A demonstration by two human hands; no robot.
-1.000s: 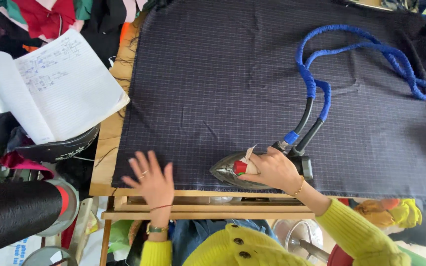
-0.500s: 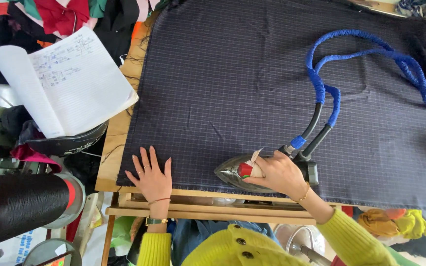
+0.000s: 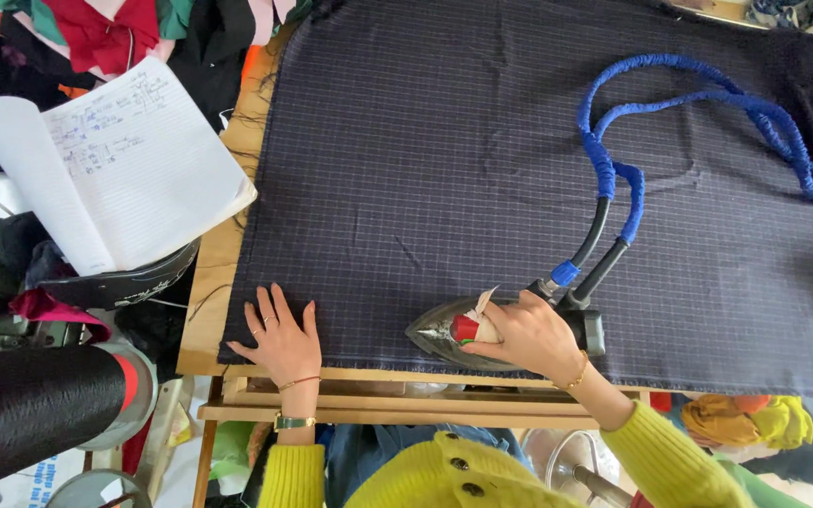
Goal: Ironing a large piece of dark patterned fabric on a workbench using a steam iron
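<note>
two hands on dark checked cloth (image 3: pixel 482 160) over desk (image 3: pixel 214 282): left hand (image 3: pixel 282 341) flat, fingers spread, near cloth's front edge; right hand (image 3: pixel 531 334) clamped on iron (image 3: pixel 454 329) handle, blue hoses (image 3: pixel 613 169) trailing behind.

wooden table (image 3: pixel 207 310) | clothes heap (image 3: pixel 96 33) (far-left) | floor perhaps pale

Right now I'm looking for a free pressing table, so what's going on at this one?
It's in use. A person in a yellow sweater has dark checked fabric spread across the wooden table. Their right hand grips an iron resting on the near edge of the cloth, its blue-wrapped hose looping away over the fabric. Their left hand lies flat, fingers spread, on the cloth beside the iron. An open notebook sits off the table's left end.
</note>
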